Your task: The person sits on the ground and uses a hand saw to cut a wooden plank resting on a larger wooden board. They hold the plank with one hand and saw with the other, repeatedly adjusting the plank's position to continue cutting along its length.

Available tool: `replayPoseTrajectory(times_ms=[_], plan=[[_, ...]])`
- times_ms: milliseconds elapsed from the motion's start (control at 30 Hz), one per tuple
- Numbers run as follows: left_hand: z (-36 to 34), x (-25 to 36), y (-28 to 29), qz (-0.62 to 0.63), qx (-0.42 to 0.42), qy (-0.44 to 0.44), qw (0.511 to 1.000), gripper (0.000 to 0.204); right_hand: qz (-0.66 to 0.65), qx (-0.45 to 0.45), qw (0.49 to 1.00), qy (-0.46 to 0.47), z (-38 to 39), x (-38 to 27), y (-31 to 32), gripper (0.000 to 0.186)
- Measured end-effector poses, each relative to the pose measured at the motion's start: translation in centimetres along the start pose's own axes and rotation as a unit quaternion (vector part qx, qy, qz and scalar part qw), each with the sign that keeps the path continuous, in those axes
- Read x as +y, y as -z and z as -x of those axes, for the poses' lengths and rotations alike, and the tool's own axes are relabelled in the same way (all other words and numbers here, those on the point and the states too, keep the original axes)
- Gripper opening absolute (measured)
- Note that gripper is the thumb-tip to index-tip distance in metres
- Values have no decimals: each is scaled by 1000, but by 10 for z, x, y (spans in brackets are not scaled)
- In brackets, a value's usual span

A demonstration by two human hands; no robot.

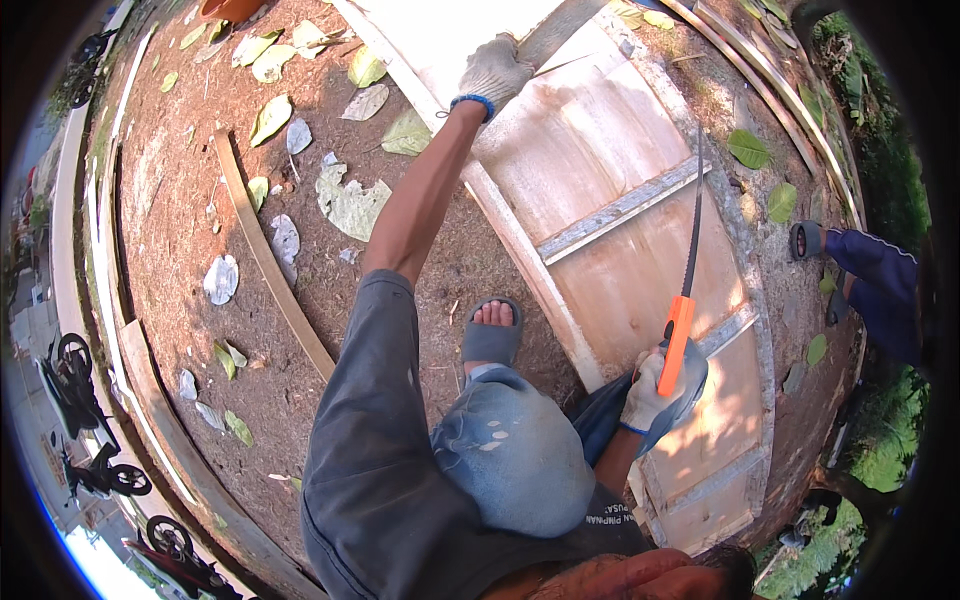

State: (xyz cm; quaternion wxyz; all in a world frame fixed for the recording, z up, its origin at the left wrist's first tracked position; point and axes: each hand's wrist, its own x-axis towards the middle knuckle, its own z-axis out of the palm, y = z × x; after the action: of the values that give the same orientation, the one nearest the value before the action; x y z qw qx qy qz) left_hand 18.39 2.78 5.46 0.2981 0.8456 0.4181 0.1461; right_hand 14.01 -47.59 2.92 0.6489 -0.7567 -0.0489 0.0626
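Note:
My left hand, in a pale knit glove with a blue cuff, reaches far forward with its fingers closed on the end of a weathered wooden board. That board lies across the top of a long wooden panel framed with battens. Lower down, my right hand, also gloved, grips a pruning saw by its orange handle. The saw's dark, toothed blade points away from me over the panel, apart from the board. My denim-covered knee is bent beside the panel.
A narrow wooden strip lies on the soil to my left among dry leaves. Longer planks run along the left side, with motorcycles beyond. Another person's sandalled foot is at the right. An orange container stands at the far left.

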Motion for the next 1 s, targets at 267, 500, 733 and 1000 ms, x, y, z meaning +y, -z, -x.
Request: replayPoseTrajectory(times_ms=[267,500,733,1000], plan=[[-7,2,85,13,107,80,991,90,97,12,995,3,2,18,14,8],[-30,-124,41,72,196,317,925,109,1,-21,1000,21,6,17,-4,13],[16,-89,-8,-14,167,252,953,96,19,-14,1000,19,-1,18,9,12],[14,-166,46,-390,113,-31,913,66,18,-52,998,11,2,9,4,4]])
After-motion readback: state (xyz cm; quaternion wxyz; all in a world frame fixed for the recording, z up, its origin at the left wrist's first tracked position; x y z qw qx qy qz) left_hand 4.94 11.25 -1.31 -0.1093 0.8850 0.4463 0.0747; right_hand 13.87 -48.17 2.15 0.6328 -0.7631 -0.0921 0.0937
